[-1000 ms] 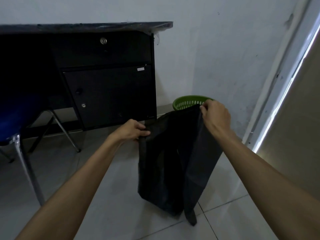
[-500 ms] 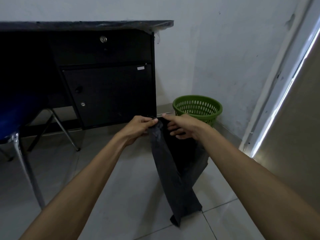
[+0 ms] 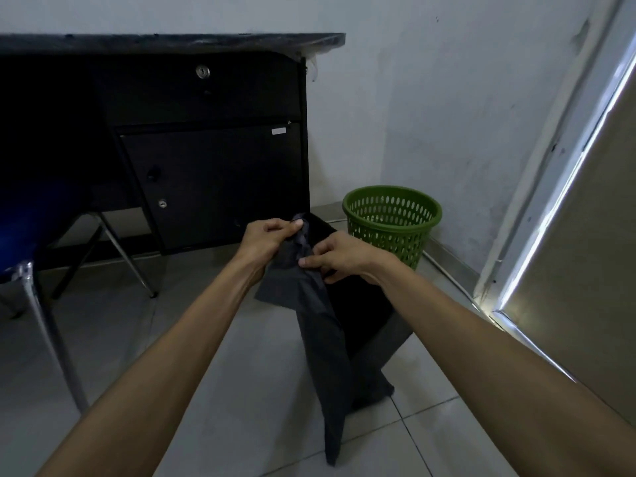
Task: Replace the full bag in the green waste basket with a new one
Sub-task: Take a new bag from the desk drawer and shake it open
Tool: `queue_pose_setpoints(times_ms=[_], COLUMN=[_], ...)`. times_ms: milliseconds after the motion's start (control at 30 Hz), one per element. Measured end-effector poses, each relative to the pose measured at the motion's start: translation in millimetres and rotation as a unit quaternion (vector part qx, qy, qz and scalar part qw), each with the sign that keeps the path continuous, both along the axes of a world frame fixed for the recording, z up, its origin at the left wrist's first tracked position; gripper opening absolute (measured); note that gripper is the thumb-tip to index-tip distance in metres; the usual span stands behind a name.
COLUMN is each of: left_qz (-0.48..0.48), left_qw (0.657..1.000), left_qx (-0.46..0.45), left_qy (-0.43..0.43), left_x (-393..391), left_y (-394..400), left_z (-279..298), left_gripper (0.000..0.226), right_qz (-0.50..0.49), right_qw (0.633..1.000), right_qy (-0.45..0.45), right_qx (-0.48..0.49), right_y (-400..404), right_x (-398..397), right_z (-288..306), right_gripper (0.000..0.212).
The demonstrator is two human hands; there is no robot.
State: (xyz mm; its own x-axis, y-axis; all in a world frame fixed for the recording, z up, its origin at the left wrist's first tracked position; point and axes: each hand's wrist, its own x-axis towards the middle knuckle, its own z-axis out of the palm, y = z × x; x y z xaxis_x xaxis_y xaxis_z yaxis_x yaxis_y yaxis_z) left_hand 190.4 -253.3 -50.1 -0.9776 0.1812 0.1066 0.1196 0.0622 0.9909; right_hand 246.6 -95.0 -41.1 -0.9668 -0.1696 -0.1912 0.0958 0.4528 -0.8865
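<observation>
Both hands pinch the top edge of the black bag (image 3: 323, 325).

Left hand (image 3: 266, 241) and right hand (image 3: 344, 258) extend forward, arms nearly straight, fingers closed on bunched plastic. The bag hangs down above the tiled floor (image 3: 172, 339), near the green waste basket (image 3: 392, 223).

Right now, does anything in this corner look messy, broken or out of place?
Nothing is spilled or broken. The green basket stands upright with no bag in it, while both hands, left and right, pinch the limp black bag. The wall behind is scuffed and stained.
</observation>
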Motion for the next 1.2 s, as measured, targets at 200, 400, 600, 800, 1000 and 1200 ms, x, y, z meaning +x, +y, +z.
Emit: queue_pose_setpoints(times_ms=[200, 400, 600, 800, 1000, 1200], left_qz=[-0.081, -0.109, -0.079, -0.049, -0.087, -0.024], left_qw=[0.992, 0.992, 0.996, 0.998, 0.996, 0.999], left_qx=[0.000, -0.062, -0.032, -0.015, -0.022, 0.004], left_qy=[-0.094, -0.002, 0.022, 0.029, 0.023, 0.024], left_x=[0, 9, 10, 9, 4, 3], left_y=[-11, 0, 8, 12, -1, -1], left_z=[4, 3, 11, 11, 12, 15], left_gripper=[0.074, 0.020, 0.020, 0.044, 0.023, 0.018], right_qz=[-0.212, -0.302, -0.313, -0.297, -0.312, -0.310], right_qw=[0.963, 0.926, 0.923, 0.926, 0.924, 0.926], right_qy=[0.139, 0.163, 0.160, 0.163, 0.162, 0.166], right_qx=[-0.088, -0.155, -0.154, -0.164, -0.151, -0.136], right_y=[12, 28, 35, 35, 45, 49], right_x=[-14, -26, -23, -24, -19, -21], right_z=[8, 8, 7, 10, 13, 14], right_gripper=[0.042, 0.050, 0.050, 0.042, 0.038, 0.040])
